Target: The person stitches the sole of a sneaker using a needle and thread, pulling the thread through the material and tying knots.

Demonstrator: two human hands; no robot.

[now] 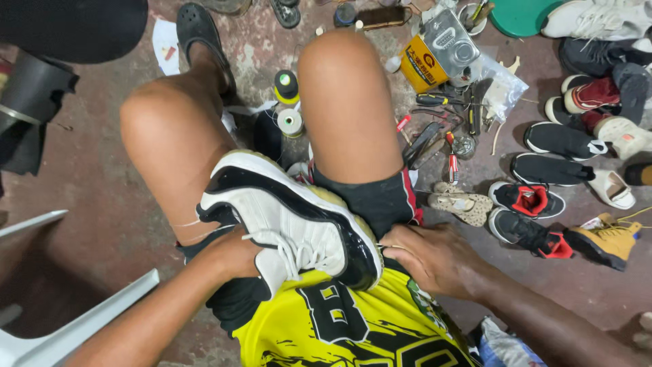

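Left hand (234,253) curled, fingers hidden; right hand (431,257) palm down, fingers pinched; knees bent apart.

White-and-black laced sneaker (288,221) lies tilted across the lap, sole outward.

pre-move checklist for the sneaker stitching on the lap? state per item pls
1. Black-and-white sneaker wedged between the thighs: ok.
2. Left hand bracing the sneaker at the laces side: ok.
3. Right hand at the sole edge by the toe: ok.
4. Thread at the right fingertips, taut: cannot tell.
5. Needle or awl in hand: cannot tell, too small.
6. Thread spools on the floor between the feet, near: ok.
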